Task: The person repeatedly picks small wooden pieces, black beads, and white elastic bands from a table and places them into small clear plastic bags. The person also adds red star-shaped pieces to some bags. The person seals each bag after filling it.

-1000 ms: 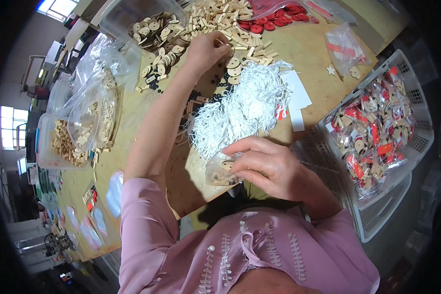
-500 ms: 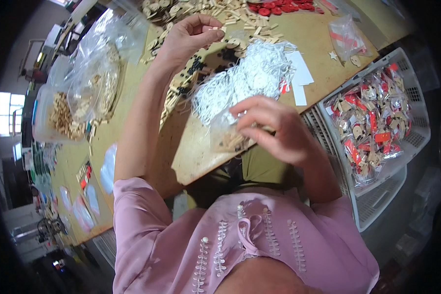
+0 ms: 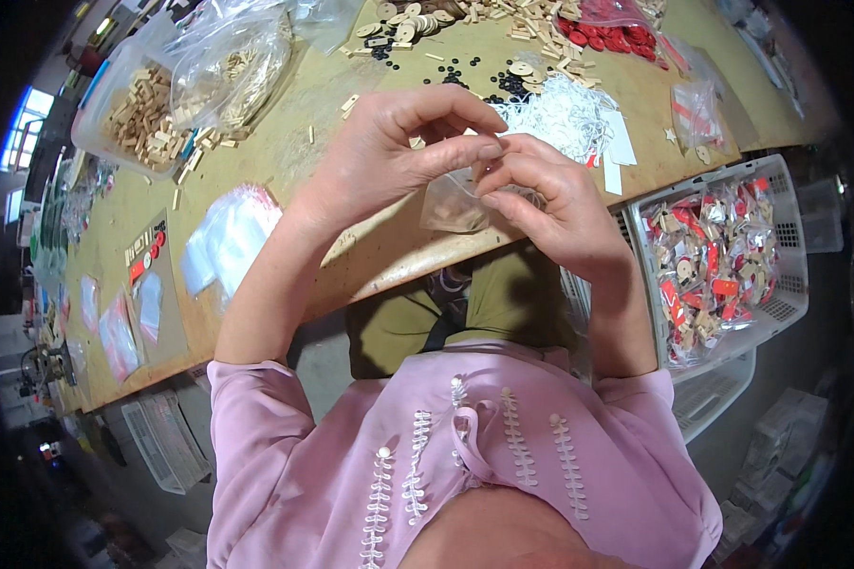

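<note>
My left hand [image 3: 389, 156] is over the near part of the table, its thumb and forefinger drawn together. Pale small wooden pieces [image 3: 416, 142] show in the gap between them. Touching its fingertips are those of my right hand [image 3: 560, 204], whose fingers are curled at the mouth of a small clear plastic bag [image 3: 455, 211]. Tan pieces show through the bag, which is by the table's front edge. The exact grip of both hands is partly hidden. Just beyond my right hand is a heap of white strings [image 3: 565, 119].
Black rings [image 3: 512, 83], wooden discs [image 3: 416, 24] and red parts [image 3: 617, 38] are spread at the back. A tub of wooden blocks [image 3: 147, 123] and a stack of clear bags [image 3: 232, 237] are on the left. A white crate [image 3: 788, 275] with filled bags stands right.
My left hand has come back from the parts piles toward me and met my right hand at the bag. The view has shifted, showing more of the table's left side.
</note>
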A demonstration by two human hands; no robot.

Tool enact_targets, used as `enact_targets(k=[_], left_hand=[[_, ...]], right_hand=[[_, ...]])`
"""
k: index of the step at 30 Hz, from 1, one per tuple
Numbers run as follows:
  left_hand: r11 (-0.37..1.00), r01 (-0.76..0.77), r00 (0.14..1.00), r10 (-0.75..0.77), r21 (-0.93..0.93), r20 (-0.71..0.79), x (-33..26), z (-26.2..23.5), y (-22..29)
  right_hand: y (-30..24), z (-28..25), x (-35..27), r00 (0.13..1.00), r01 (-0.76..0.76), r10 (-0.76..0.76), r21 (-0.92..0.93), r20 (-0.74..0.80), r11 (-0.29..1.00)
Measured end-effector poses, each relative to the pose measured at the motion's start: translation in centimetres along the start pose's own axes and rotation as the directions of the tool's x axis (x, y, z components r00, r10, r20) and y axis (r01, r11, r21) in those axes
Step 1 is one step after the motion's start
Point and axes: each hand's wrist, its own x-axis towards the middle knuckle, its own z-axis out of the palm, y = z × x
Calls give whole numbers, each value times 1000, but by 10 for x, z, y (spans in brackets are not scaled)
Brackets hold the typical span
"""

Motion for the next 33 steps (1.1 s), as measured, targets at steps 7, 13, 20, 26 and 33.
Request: enact_targets(k=[7,13,20,26,33], left_hand=[[941,-304,912,332,147,-241,-11,-8,-18],[830,-356,902,425,430,-74,-24,-7,-15],[992,-23,893,-33,-120,-449,-33,-14,-84],[886,218,974,-224,410,-35,-106,13,-55],[945,2,912,-136,-326,-388,-89,13,-29]], right_hand=[[-8,10,4,996,66,-66,-3,-60,998],[-7,-3,9,996,71,-75,-81,-46,994],[13,-2,9,994,-95,95,8,-43,995],[10,-4,-1,1000,-23,23,-41,-15,999],[-5,6,9,993,93,-83,-125,85,988]])
